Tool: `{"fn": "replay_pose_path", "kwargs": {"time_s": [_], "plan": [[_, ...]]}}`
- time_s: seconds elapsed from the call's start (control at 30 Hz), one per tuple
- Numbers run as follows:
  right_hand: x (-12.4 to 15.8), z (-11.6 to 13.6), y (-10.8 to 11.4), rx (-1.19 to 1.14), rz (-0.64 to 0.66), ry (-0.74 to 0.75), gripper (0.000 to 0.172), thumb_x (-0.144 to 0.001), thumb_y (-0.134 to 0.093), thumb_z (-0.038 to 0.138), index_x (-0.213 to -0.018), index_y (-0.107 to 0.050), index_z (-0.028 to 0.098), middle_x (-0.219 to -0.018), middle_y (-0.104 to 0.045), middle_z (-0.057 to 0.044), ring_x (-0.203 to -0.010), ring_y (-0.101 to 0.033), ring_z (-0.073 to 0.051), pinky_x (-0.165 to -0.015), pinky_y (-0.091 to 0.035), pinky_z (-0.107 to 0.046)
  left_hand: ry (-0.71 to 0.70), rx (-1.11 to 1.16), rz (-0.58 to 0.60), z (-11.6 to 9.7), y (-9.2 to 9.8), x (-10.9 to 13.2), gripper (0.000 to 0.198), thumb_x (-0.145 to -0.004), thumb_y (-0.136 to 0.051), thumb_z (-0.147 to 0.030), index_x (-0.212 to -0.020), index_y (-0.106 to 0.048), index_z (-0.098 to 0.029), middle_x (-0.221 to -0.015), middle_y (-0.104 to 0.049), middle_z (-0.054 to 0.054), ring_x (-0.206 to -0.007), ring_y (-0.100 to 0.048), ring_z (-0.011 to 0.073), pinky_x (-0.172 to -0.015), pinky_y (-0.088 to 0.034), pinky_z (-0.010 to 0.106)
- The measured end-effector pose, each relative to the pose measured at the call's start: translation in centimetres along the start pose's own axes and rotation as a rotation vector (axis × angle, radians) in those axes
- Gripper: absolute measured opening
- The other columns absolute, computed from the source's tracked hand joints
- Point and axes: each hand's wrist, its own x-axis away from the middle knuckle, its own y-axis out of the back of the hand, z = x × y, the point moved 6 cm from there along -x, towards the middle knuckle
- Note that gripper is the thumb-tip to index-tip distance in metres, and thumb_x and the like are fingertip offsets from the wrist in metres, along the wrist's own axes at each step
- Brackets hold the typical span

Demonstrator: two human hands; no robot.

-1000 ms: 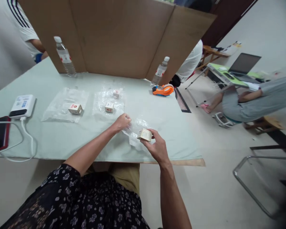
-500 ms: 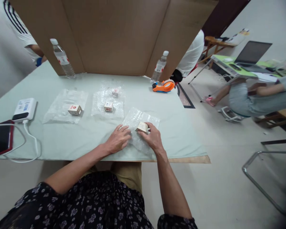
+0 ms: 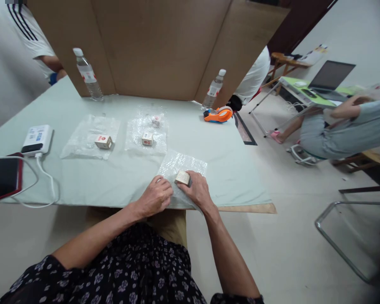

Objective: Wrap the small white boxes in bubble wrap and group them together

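My right hand (image 3: 196, 191) grips a small carton (image 3: 182, 177) between thumb and fingers, low over a sheet of bubble wrap (image 3: 175, 161). The sheet lies at the front edge of the table, and part of it hangs past that edge. At the sheet's left side, my left hand (image 3: 156, 196) is closed, fingers curled in a pinch on its edge. Another small carton (image 3: 147, 138) rests on a second bubble wrap piece (image 3: 133, 142), with a smaller item (image 3: 156, 121) behind it. Farther left, a third carton (image 3: 103, 142) sits on more bubble wrap (image 3: 79, 141).
An orange tape dispenser (image 3: 218, 115) stands at the back right. Two water bottles (image 3: 89, 76) stand before a cardboard partition (image 3: 155, 50). A white power bank (image 3: 38, 139) and a phone (image 3: 4, 179) joined by a cable lie left. People sit behind the partition and at right.
The carton in my right hand and the bubble wrap under it have come nearer to me and slightly left. My left hand's fingers have curled closed at the sheet's edge.
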Motion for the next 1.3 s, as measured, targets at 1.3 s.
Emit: {"fn": "replay_pose_path", "kwargs": {"time_s": [1.3], "plan": [[3.7, 1.4, 6.2, -0.034, -0.385, 0.042, 0.02, -0.096, -0.048, 0.025, -0.101, -0.067, 0.021, -0.102, -0.071, -0.011, -0.098, -0.062, -0.025, -0.092, -0.046, -0.041, 0.567, 0.77, 0.054, 5.7, -1.7, -6.8, 0.006, -0.069, -0.061, -0.022, -0.066, -0.063, -0.016, -0.068, -0.062, -0.001, -0.067, -0.054, 0.0121, -0.061, -0.04, 0.022]]}}
